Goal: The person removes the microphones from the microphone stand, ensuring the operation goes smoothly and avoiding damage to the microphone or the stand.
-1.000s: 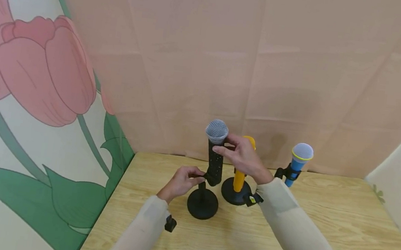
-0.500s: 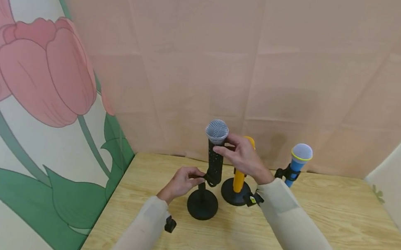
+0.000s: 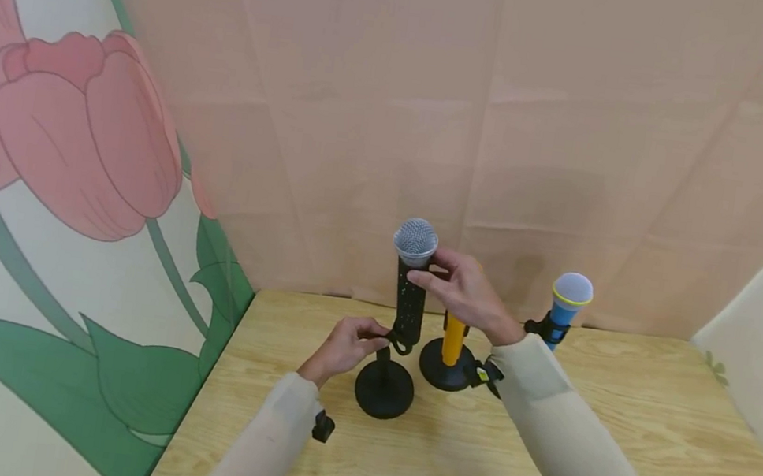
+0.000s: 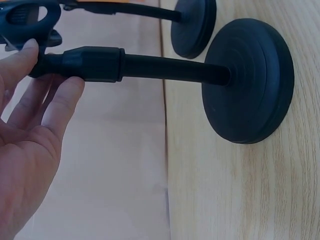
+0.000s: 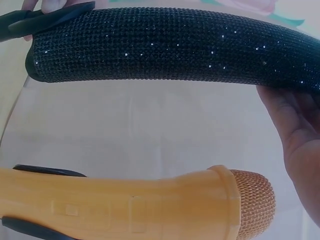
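R hand (image 3: 464, 289) grips black mic (image 3: 410, 293) near its top, base almost out of clip, while L hand (image 3: 347, 343) pinches stand (image 3: 385, 377) clip; mic nearly lifted free, orange mic (image 3: 454, 336) & blue mic (image 3: 565, 304) untouched.

**What the frames hide**

The right hand (image 3: 464, 289) covers the orange microphone's (image 3: 454, 334) head at frame centre. The blue microphone's (image 3: 565, 304) stand sits behind the sleeve. The black microphone's (image 5: 170, 50) grille runs off the right-wrist view's edge.
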Demonstrator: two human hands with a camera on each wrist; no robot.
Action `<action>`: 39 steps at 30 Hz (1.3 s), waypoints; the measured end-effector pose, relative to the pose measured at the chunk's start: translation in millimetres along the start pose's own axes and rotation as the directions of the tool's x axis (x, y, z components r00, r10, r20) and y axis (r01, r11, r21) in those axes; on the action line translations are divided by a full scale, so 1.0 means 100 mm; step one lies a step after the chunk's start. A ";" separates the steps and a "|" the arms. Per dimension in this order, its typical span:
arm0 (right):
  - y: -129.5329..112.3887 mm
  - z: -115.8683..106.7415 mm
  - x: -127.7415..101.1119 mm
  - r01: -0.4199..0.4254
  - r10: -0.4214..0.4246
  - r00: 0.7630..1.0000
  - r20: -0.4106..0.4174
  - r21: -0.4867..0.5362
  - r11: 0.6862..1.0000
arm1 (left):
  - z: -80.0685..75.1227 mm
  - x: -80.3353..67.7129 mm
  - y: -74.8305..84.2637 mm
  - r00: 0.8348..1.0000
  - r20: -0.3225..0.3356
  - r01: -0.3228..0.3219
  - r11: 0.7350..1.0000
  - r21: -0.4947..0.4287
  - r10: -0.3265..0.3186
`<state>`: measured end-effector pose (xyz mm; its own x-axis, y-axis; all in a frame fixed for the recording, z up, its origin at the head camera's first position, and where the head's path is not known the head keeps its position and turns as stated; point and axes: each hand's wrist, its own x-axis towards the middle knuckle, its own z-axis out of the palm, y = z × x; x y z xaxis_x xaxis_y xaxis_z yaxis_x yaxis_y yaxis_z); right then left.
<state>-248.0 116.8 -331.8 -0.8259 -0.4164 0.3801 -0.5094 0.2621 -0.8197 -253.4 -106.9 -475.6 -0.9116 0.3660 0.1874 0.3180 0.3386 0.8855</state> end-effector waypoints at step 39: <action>-0.31 -0.24 0.05 0.051 -0.051 0.998 -0.030 -0.001 0.999 | -0.01 0.01 -0.01 1.000 -0.005 0.001 1.000 0.016 -0.001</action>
<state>-242.0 127.4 -294.7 -0.8057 -0.4032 0.4339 -0.5511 0.2418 -0.7986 -255.3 -107.8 -475.9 -0.9131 0.3614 0.1885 0.3212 0.3533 0.8787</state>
